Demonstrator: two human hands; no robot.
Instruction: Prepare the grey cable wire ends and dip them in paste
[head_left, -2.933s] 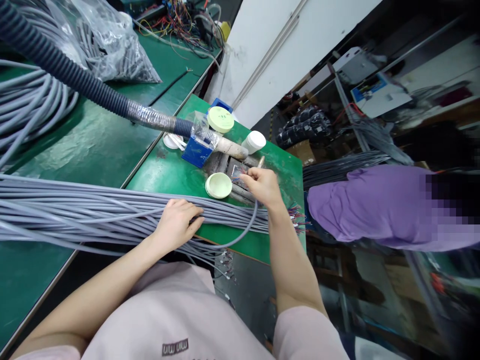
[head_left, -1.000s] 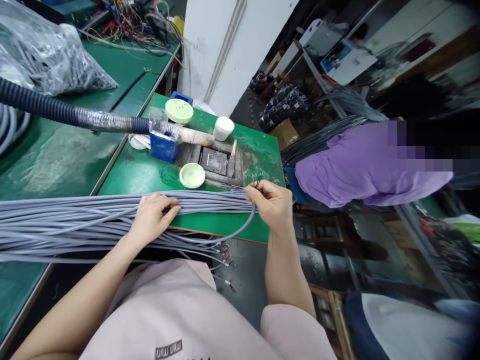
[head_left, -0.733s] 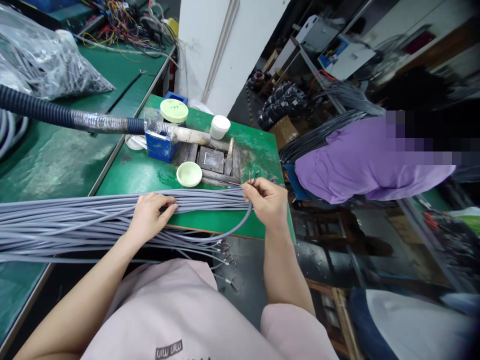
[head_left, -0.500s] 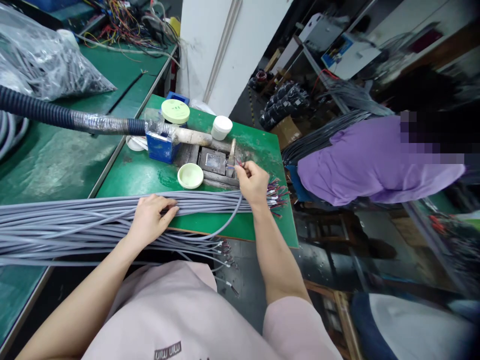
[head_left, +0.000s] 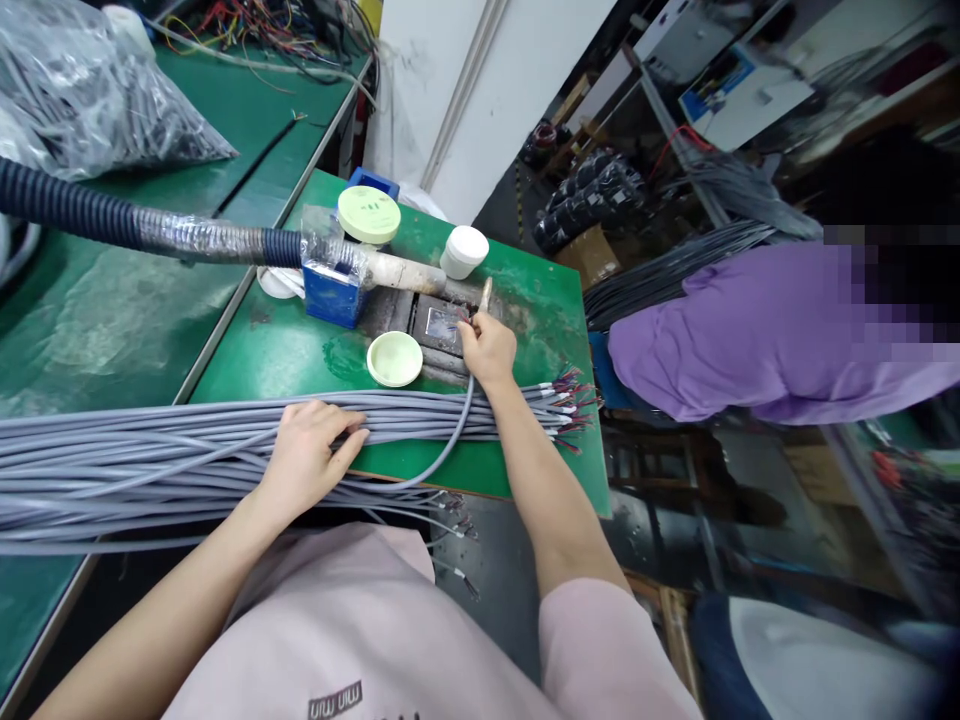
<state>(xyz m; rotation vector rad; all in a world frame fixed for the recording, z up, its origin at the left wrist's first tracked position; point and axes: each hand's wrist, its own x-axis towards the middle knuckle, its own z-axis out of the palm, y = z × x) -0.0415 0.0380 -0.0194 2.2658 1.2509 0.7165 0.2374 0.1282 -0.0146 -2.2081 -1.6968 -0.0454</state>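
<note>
- 2 hands, 1 person. left hand [head_left: 307,465] lies on top of the grey cable bundle [head_left: 187,445], fingers a bit spread and pressing down, no pinch
- right hand [head_left: 487,352] is right over the metal block [head_left: 442,325], fingers pressed together, pinching 1 single grey cable [head_left: 450,435] that arcs out of the bundle. its tip is hidden in the fingers, so can't tell what's at the end
- bundle = way too many cables to count. runs across the worktop [head_left: 285,370] and out the left side of frame
- stripped ends w/ red + dark wires [head_left: 570,410] fan out just short of the worktop's right edge
- more cable ends [head_left: 457,530] hang past the near edge
- on the worktop: 2 pale green round lids, 1 face-up [head_left: 394,358] just above the bundle, 1 [head_left: 368,214] at the far edge
- also 1 white jar [head_left: 464,251] and 1 blue box [head_left: 330,295] wrapped in plastic
- corrugated hose [head_left: 67,195] w/ a cream pipe [head_left: 397,272] lies across the box, pipe end near the block
- pale-handled tool [head_left: 486,295] sticks up just beside the right hand
- behind: 1 plastic bag of grey cable [head_left: 90,100] on a 2nd green worktop [head_left: 97,340]
- co-worker in purple top [head_left: 772,330] past the right edge, well apart from the hands
</note>
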